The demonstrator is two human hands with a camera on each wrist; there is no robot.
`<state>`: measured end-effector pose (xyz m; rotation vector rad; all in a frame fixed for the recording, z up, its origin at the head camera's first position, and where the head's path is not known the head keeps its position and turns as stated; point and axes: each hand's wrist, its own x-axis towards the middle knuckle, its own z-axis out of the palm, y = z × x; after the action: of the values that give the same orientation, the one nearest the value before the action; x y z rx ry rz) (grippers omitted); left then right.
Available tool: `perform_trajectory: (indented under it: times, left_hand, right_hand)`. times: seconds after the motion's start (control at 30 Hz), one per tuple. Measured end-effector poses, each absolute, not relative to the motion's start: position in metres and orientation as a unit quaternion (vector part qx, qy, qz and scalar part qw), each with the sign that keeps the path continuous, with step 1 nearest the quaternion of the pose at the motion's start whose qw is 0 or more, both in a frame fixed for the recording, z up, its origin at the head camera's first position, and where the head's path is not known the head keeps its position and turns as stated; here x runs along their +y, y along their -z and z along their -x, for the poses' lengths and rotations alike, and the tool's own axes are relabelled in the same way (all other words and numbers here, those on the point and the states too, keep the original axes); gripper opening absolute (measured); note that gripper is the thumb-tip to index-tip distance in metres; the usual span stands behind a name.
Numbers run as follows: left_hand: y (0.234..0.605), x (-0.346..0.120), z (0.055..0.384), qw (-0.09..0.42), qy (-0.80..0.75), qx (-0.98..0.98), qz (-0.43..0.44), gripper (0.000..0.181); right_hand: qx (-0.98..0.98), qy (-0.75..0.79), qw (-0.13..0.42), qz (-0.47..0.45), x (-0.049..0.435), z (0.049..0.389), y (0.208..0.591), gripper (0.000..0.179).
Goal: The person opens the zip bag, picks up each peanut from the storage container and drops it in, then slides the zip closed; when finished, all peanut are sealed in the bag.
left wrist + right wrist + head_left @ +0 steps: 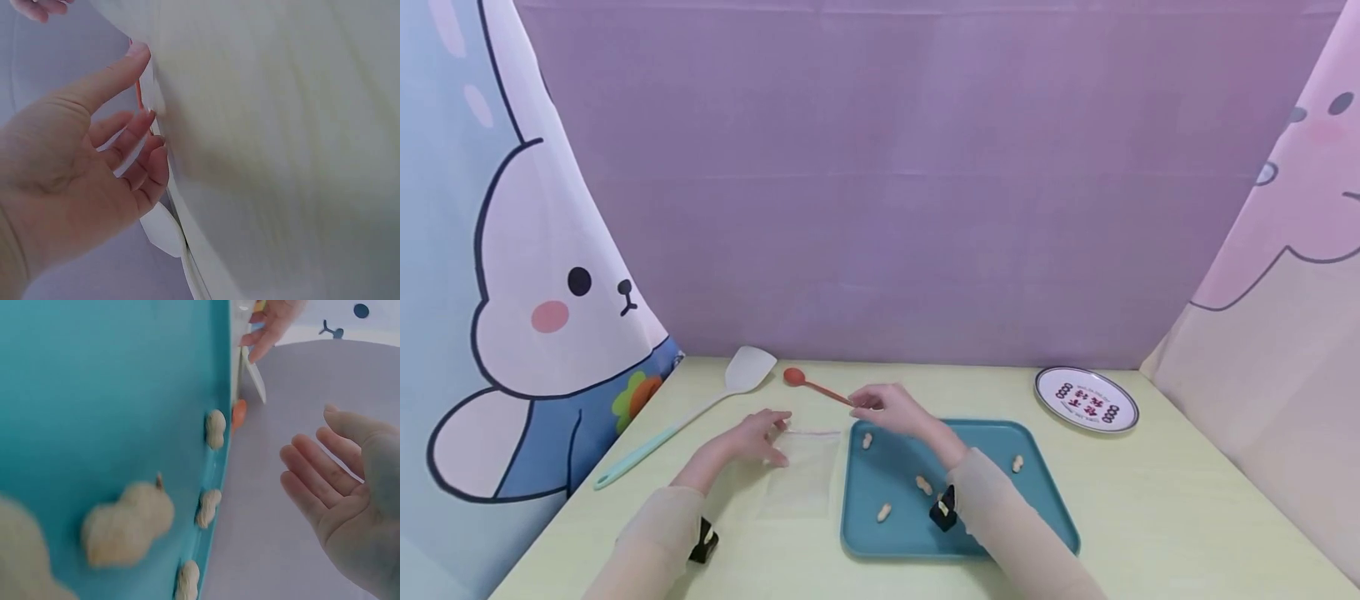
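Observation:
My left hand (758,439), fingers spread and loosely bent, hovers by the upper left corner of a clear plastic bag (801,479) lying flat. In the left wrist view nothing lies between its fingers. Over the far left corner of a teal tray (958,546), my right hand (891,408) is raised. Its fingers look relaxed and empty in the right wrist view, and they overlap the handle end of a red spoon (794,377) in the head view. Several peanuts in their shells, among them one peanut (884,512) near the left side, lie scattered on the tray.
A white spatula (751,369) with a mint-green handle lies slanted along the table's left side. On the far right is a white oval plate (1086,400) with dark rim and red lettering. A purple backdrop (880,183) closes off the table's back edge.

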<state>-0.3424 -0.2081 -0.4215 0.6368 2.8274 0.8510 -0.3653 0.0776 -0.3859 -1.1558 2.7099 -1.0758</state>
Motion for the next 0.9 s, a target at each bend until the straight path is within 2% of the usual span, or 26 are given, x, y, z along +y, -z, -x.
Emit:
perform_trajectory:
  times: [0.27, 0.4, 0.57, 0.8, 0.9]
  left_hand:
    - [0.417, -0.205, 0.342, 0.063, -0.285, 0.929, -0.227, 0.04]
    - [0.417, -0.205, 0.343, 0.058, -0.305, 0.925, -0.219, 0.027]
    - [0.413, -0.207, 0.343, 0.033, -0.336, 0.909, -0.246, 0.032]
    - [0.401, -0.205, 0.343, 0.024, -0.379, 0.878, -0.292, 0.058]
    - [0.398, -0.204, 0.343, 0.011, -0.379, 0.873, -0.306, 0.058]
  right_hand:
    - [0.863, 0.34, 0.029, 0.373, 0.064, 0.36, 0.388, 0.03]
    - [0.864, 0.342, 0.038, 0.367, 0.061, 0.357, 0.389, 0.03]
    - [0.863, 0.347, 0.044, 0.364, 0.058, 0.355, 0.392, 0.033]
    - [0.861, 0.371, 0.032, 0.347, 0.057, 0.356, 0.392, 0.037]
    - [0.859, 0.382, 0.022, 0.34, 0.056, 0.357, 0.39, 0.036]
